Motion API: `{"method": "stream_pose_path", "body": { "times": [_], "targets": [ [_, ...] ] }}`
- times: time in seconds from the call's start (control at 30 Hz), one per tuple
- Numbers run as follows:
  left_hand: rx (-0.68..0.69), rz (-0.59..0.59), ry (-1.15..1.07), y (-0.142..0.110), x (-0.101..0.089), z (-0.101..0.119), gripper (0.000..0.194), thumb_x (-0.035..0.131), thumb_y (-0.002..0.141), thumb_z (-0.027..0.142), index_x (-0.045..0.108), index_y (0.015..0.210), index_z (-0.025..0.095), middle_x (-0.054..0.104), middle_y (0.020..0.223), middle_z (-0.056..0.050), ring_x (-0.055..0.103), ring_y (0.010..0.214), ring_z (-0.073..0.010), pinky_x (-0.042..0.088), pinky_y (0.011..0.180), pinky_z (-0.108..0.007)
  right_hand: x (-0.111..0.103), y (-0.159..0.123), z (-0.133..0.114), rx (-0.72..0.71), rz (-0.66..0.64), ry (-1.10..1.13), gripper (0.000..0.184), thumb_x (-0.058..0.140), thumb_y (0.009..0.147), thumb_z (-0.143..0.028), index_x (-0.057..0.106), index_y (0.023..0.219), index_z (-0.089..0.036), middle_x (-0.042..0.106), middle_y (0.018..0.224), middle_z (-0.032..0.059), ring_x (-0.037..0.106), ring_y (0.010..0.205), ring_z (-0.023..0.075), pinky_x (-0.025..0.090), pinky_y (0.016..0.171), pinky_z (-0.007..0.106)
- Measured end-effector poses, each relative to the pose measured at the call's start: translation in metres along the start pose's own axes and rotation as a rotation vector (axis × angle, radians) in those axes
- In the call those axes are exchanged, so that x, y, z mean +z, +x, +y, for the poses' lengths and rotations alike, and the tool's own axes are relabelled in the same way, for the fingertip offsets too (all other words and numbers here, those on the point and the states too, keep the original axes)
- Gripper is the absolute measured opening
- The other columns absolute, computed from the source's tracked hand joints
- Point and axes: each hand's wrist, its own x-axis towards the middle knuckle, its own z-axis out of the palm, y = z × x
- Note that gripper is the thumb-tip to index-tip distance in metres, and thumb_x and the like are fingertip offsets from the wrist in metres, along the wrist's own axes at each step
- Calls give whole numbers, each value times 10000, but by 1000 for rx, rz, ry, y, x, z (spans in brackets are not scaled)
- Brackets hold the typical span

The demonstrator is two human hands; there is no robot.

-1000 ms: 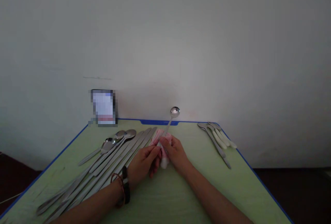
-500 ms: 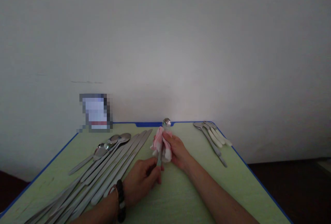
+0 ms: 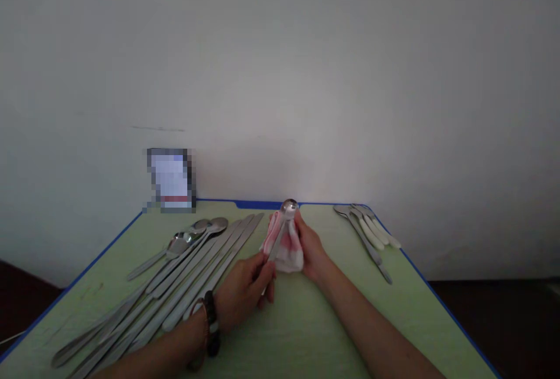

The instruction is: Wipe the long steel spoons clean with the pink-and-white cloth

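Observation:
My left hand (image 3: 250, 281) is closed around the handle of a shiny metal spoon (image 3: 289, 209), whose bowl points away from me. A pink and white cloth (image 3: 290, 253) lies under and around the spoon's neck, held in my right hand (image 3: 310, 245); those fingers are mostly hidden behind the cloth. To the left of my left hand several table knives (image 3: 219, 265) lie side by side, with several spoons (image 3: 180, 245) beyond them. On my left wrist are dark beads (image 3: 212, 323).
A metal spoon (image 3: 365, 238) and several white-handled forks (image 3: 371, 231) lie at the back right of the green, blue-edged table (image 3: 315, 326). A pixelated upright screen (image 3: 171, 179) stands at the back left, before a pale wall (image 3: 280, 76).
The cloth has opened out and sits lower behind the spoon's handle, so more of the neck shows. My right hand has shifted up near the bowl. The view has moved slightly.

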Motion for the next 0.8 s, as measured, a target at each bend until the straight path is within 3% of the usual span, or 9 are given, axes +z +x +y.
{"method": "stream_pose_path", "body": {
  "times": [0.1,0.23,0.3,0.37,0.53,0.67,0.8],
  "targets": [
    [13,36,-26,2,0,-1,341,326,888,411,467,679,181,552,509,36,459,386,-87,359,412,-193,4,-7,-1,-31,-134,-28,399,664,684,-434,606,976,-169,687,885,67,636,793,188,502,710,304],
    [-17,44,-50,3,-1,-1,354,326,883,426,466,674,178,547,514,35,443,373,-77,344,385,-182,9,-16,-4,-15,-276,-87,499,731,603,-230,558,1071,-215,665,1003,48,630,850,176,494,757,301],
    [-29,62,-69,3,-1,1,344,329,879,431,467,689,178,546,522,37,442,377,-77,339,375,-178,9,-16,-4,7,-282,-108,496,690,586,-135,564,1060,-205,670,982,41,629,850,168,489,765,290],
    [-35,84,-88,3,-1,1,334,335,875,431,463,694,181,539,521,43,438,378,-77,327,365,-174,6,-12,-4,-27,-208,-83,435,612,580,-88,591,1003,-187,679,933,29,629,807,156,491,740,267],
    [-20,91,-53,0,-1,1,338,337,874,421,465,670,183,523,488,50,423,369,-80,316,375,-179,-11,5,-6,-118,62,136,291,512,619,-174,618,890,-173,682,747,8,614,647,164,499,637,287],
    [-4,66,72,-3,-1,4,346,341,871,376,465,611,185,516,464,47,442,393,-91,342,438,-196,-16,5,-11,-102,64,223,214,495,713,-285,619,844,-170,670,679,8,586,561,160,481,577,293],
    [-24,40,204,-3,-1,7,349,354,855,359,437,561,191,458,427,57,430,415,-99,317,463,-206,-10,-1,-16,-53,51,279,403,414,773,-484,630,870,-158,684,727,53,628,691,211,497,656,345]
  ]
}}
